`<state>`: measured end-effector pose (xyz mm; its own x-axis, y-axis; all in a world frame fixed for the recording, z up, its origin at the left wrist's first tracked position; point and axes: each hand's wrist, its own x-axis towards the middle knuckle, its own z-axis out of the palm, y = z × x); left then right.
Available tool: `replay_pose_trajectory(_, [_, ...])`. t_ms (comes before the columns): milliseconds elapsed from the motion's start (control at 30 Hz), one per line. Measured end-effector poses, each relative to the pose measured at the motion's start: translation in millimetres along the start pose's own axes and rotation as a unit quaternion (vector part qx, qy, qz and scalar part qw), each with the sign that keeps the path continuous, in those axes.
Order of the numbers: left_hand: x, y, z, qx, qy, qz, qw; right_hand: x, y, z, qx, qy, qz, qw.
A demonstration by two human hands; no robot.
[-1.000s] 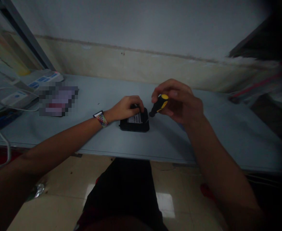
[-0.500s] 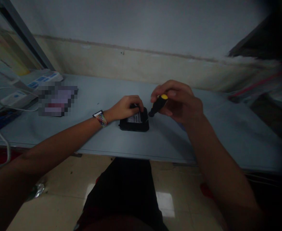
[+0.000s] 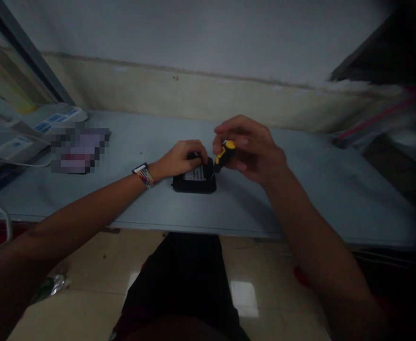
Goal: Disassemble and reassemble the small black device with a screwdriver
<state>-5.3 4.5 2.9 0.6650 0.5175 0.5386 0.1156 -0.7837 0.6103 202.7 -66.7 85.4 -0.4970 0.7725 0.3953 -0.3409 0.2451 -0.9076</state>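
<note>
A flat black box [image 3: 194, 186] with a printed label lies on the table in front of me. My left hand [image 3: 186, 157] grips it from the left, fingers curled over its far side and thumb on top near the label. In my right hand [image 3: 252, 149] is a short screwdriver [image 3: 225, 155] with a black and yellow handle, held between thumb and fingers. The screwdriver leans, and its thin shaft points down at the box's right edge. Whether the tip touches the box I cannot tell.
A white power strip [image 3: 60, 118] and a blurred-out flat object [image 3: 82, 149] lie at the left, with a white cable [image 3: 2, 203] nearby. Behind the table [image 3: 151, 208] stands a wall. Blurred plastic-looking items [image 3: 375, 118] are at the right.
The screwdriver's handle has turned in my right fingers, showing more yellow, and its shaft stays at the box's right edge. My view has shifted slightly; my left hand stays on the box.
</note>
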Motion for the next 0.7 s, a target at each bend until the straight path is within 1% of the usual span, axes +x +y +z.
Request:
replay_pose_trajectory(67, [-0.2, 0.8, 0.1, -0.002, 0.005, -0.004, 1.0, -0.9, -0.9, 0.1, -0.023, 0.017, 0.002, 1.0])
replay_pose_trajectory(167, [-0.6, 1.3, -0.6, -0.004, -0.006, -0.01, 1.0, -1.7, -1.5, -1.6, -0.052, 0.04, -0.017, 0.998])
replay_pose_trajectory(267, [-0.8, 0.8, -1.3, -0.006, -0.01, -0.008, 1.0, -1.7, -1.5, -2.1, -0.051, 0.034, -0.022, 0.998])
replay_pose_trajectory(400, [-0.8, -0.6, -1.0, -0.01, 0.0, 0.007, 1.0, -1.4, -0.4, 0.3, -0.034, 0.019, -0.005, 0.999])
replay_pose_trajectory(567, [-1.2, -0.4, -1.0, -0.016, 0.002, 0.007, 1.0, -1.1, 0.9, -0.9, -0.021, 0.022, -0.012, 0.999])
replay_pose_trajectory(633, [-1.6, 0.6, -1.6, -0.017, -0.005, 0.01, 1.0, -1.2, 0.0, -3.0, -0.037, 0.023, -0.016, 0.999])
replay_pose_trajectory(700, [-2.1, 2.2, -2.5, -0.016, -0.019, 0.017, 1.0, -1.5, -1.8, -5.1, -0.059, 0.042, -0.013, 0.997])
